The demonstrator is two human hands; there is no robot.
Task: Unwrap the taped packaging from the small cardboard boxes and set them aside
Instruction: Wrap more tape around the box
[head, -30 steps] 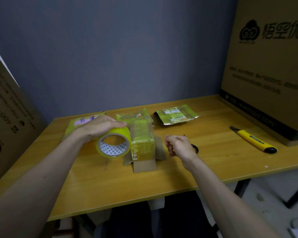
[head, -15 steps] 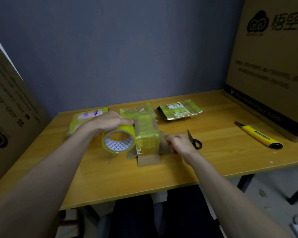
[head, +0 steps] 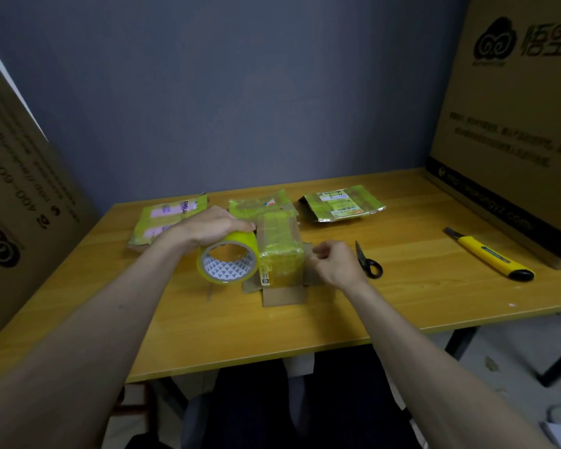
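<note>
Head view shows a small box [head: 280, 246] wrapped in yellow-green tape at the centre of the frame, standing on an opened-out piece of cardboard [head: 284, 294] on the wooden table [head: 402, 296]. The left hand [head: 208, 228] curls over the top of a roll of tape [head: 228, 259] that sits touching the box's left side. The right hand [head: 334, 262] is at the box's right edge with its fingers curled; whether they pinch a tape end I cannot tell. The box looks light and fairly stiff, though its glossy wrap is probably slick, so a loose tape edge or a corner seems the best place to take hold. Three flat wrapped packets lie behind it toward the upper middle. Scissors [head: 368, 262] lie just right of the right hand, and a yellow knife [head: 489, 256] lies farther right.
</note>
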